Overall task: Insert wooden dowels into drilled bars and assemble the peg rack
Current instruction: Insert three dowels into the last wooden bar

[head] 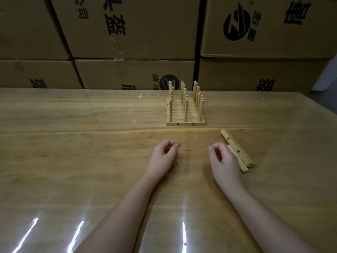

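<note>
Tabletop (73,143); drilled bars (235,146) just beside right hand (221,159)

A wooden table (73,143) with a pale grain fills the lower view under a clear glossy film that catches bright streaks of light near its front edge. A small white scrap (141,96) lies near the far edge. Behind the table stand stacked cardboard boxes (127,28) printed with dark characters and a round black logo (236,24). A strip of clear tape (116,48) runs down one box.

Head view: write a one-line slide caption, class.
Loosely curled left hand and right hand at a glossy wooden table, pale wooden peg rack beyond, two loose drilled wooden bars at right.
</note>
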The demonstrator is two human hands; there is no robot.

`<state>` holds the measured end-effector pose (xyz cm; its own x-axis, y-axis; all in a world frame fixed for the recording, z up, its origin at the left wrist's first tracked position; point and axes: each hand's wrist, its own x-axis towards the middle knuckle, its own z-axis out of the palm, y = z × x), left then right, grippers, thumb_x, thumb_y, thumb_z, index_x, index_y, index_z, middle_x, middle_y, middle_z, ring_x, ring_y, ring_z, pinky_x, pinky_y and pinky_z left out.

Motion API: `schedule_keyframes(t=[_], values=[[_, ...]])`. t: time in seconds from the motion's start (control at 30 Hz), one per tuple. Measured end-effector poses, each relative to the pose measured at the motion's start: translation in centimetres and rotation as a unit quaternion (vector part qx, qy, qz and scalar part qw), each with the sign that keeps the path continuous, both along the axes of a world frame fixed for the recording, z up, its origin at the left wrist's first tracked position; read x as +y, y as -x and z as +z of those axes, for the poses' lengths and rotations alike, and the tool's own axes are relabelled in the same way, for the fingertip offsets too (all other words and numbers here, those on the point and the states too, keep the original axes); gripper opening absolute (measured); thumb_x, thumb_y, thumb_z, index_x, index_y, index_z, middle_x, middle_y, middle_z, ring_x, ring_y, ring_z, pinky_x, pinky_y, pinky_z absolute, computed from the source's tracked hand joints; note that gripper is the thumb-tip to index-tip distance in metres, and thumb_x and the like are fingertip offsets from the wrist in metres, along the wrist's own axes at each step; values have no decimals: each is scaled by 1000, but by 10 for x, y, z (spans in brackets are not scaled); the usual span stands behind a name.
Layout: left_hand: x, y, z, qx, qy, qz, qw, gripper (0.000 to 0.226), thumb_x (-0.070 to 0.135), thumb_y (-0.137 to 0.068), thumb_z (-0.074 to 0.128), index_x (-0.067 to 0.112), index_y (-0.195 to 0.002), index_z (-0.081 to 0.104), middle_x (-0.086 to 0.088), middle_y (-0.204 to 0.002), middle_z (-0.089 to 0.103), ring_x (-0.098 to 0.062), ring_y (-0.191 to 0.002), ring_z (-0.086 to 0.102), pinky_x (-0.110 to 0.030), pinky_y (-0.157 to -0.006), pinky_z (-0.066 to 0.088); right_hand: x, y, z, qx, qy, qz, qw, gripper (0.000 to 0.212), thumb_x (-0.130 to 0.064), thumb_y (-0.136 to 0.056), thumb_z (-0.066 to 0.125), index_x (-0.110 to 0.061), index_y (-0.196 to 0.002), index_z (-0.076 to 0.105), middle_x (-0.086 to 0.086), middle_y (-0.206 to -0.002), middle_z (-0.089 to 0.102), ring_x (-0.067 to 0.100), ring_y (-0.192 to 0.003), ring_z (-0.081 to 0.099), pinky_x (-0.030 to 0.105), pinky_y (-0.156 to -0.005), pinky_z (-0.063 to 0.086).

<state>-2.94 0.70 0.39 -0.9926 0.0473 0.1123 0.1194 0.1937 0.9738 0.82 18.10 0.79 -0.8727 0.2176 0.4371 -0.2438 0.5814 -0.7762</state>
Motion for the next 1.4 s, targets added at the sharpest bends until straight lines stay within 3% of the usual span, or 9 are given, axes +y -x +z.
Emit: schedule_keyframes(t=[0.1, 0.2, 0.37, 0.63, 0.73, 0.87, 1.0, 1.23, 1.4], values=[[-4, 3, 1, -5, -1, -13, 1000, 18, 16, -95, 53, 23, -82, 62, 6, -58, 59, -7, -45, 48, -25, -46, 39, 13, -4, 3, 29, -229, -103, 968, 7, -20, -83, 61, -17, -89, 58, -1, -89, 55, 18, -83, 52, 31, -71, 41], [-6, 6, 2, -21, -16, -18, 999, 17, 18, -96, 52, 21, -84, 63, 6, -59, 59, -7, -47, 48, -24, -45, 38, 37, 0, 4, -76, -292, -210, 930, 29, -25, -83, 60, -15, -110, 58, 11, -109, 52, 30, -100, 46, 42, -83, 38], [-4, 7, 1, -15, 15, -36, 999, 17, 16, -96, 52, 22, -83, 63, 6, -59, 59, -5, -47, 50, -22, -44, 41, 52, 9, 1, -218, -273, -243, 905, 44, -35, -91, 46, -16, -130, 47, 14, -125, 50, 31, -114, 43, 42, -93, 35], [-4, 8, -1, -3, 43, -48, 998, 15, 19, -94, 54, 25, -84, 64, 8, -61, 61, -4, -49, 53, -22, -46, 44, 57, 11, 3, -127, -190, -230, 946, 34, -22, -91, 53, -15, -125, 52, 15, -122, 52, 35, -114, 43, 47, -93, 35], [-3, 7, 0, -2, 33, -44, 998, 13, 19, -94, 55, 22, -86, 64, 5, -62, 61, -5, -49, 53, -22, -45, 43, 52, 10, 4, -30, -94, -168, 981, 31, -16, -90, 55, -12, -121, 55, 9, -113, 53, 28, -110, 47, 42, -92, 37], [-2, 5, 3, -14, -15, -48, 999, 9, 20, -94, 57, 23, -92, 65, 2, -70, 66, -5, -50, 55, -21, -44, 43, 39, 4, 7, 26, 34, -59, 997, 22, -19, -96, 46, -25, -116, 52, -7, -93, 58, -5, -84, 55, 7, -67, 40], [-3, 2, 6, -12, -21, -97, 995, 11, 30, -93, 58, 31, -102, 64, 6, -82, 72, -4, -58, 61, -20, -49, 47, 21, -3, 9, 16, 59, 2, 998, 24, -19, -97, 41, -27, -118, 50, -15, -91, 58, -11, -82, 56, 2, -65, 40], [-4, 2, 9, -27, -85, -118, 989, 42, 51, -74, 61, 19, -101, 63, 9, -68, 68, -3, -59, 63, -15, -49, 46, -11, -19, 2, 22, -284, 143, 948, 42, -30, -91, 54, -26, -131, 45, -10, -115, 52, 7, -107, 48, 22, -85, 41], [-15, 10, 8, -79, -193, -121, 970, 45, 33, -82, 63, 13, -122, 56, -1, -82, 73, -7, -68, 67, -17, -54, 50, -7, -20, 8, -8, -294, 202, 934, 55, -57, -84, 42, -44, -136, 29, -28, -117, 40, -9, -102, 42, 15, -82, 38]])
